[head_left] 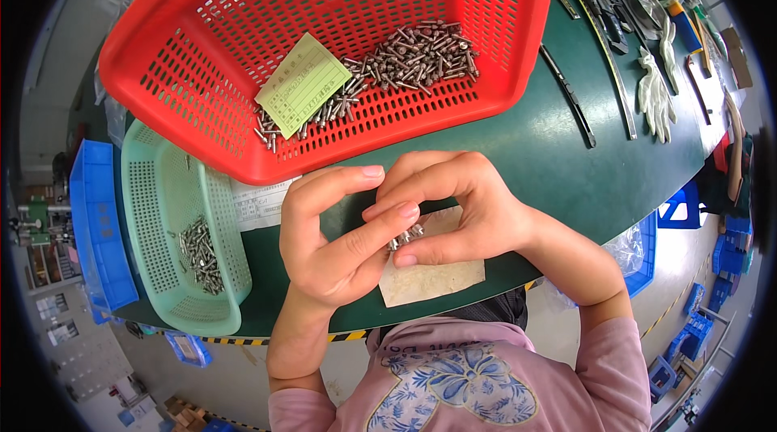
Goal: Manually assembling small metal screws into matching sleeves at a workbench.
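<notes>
Your left hand and right hand meet at centre, fingers curved inward. The right closes on small, shiny metal parts beside its thumb; whether the left also grips them cannot be told. Beneath your hands lies a flat, cream-coloured sheet on the smooth, dark-green tabletop. Beyond stands a red plastic basket with slotted walls, holding slender, headed metal pins and a pale yellow-green card. To your left, a mint-green perforated basket contains a smaller heap of metal pieces; at far right lie white fabric gloves.
</notes>
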{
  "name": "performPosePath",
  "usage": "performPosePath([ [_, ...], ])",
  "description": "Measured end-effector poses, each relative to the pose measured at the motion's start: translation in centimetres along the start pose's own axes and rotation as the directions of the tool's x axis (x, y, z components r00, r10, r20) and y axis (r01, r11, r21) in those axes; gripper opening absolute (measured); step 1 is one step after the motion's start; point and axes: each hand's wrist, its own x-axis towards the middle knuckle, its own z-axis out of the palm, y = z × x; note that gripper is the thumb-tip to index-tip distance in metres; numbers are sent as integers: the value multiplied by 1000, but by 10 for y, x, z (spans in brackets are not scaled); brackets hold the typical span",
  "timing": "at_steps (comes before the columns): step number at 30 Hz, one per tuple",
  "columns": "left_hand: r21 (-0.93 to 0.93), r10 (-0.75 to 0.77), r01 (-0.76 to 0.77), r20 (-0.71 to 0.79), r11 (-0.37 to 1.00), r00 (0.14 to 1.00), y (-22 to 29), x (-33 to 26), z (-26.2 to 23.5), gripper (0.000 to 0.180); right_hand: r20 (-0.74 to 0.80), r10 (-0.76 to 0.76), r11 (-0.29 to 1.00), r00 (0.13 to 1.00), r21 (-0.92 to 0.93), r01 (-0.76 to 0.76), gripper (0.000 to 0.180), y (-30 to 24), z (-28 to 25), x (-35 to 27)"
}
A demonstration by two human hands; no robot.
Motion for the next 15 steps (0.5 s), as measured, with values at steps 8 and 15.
performPosePath([
  [8,-20,-5,4,-80,1000,997,0,3,3,32,0,12,1000,1000,-6,-12,32,-1,0,0],
  [15,-392,-350,303,-52,869,935,3,-1,2,22,-173,-114,949,978,-311,56,49,0,-6,0],
])
